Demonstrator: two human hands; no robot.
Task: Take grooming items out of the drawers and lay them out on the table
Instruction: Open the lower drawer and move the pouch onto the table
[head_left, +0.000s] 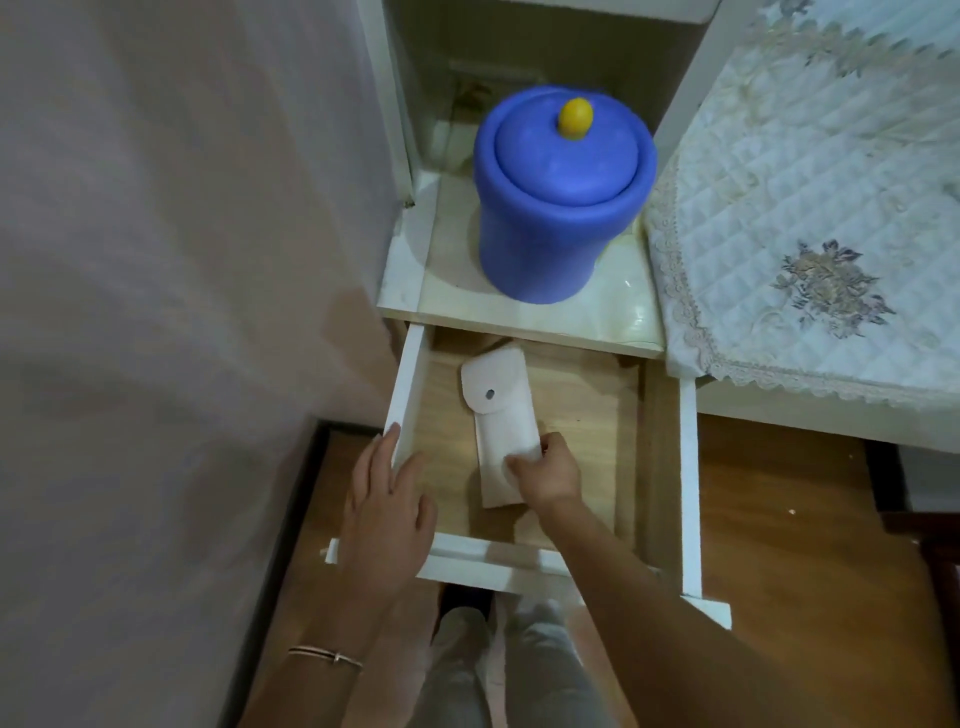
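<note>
Drawer (410, 395), lower centre of frame: standing pulled open, white walls, wood-grain bottom.

Pouch (498, 415), white, with a flap and one dark snap: lying flat on the drawer bottom, left of its middle. The flap end is pointing toward the top of the frame and the plain end toward the drawer front.

Right hand (545, 467): I am reaching into the drawer from the lower right, and my fingers are curling round the pouch's lower part, gripping it. The pouch is sitting on the drawer bottom under my grip.

Left hand (387, 504): I am resting it on the drawer's left wall near the front corner, fingers straight and together, holding nothing. It is lying apart from the right hand.

Bracelet (324, 656), thin: sitting on my left wrist, lower left.

Jar (550, 223), blue, lidded, with a yellow knob (575, 118): standing upright on the shelf (571, 317) just above the drawer, centre top.

Cloth (810, 208), quilted, lace-edged, flower-patterned: covering the table at upper right, beside the jar.

Wall (156, 260), pale: filling the left of the frame.

Floor (779, 519), wood: showing at lower right.
</note>
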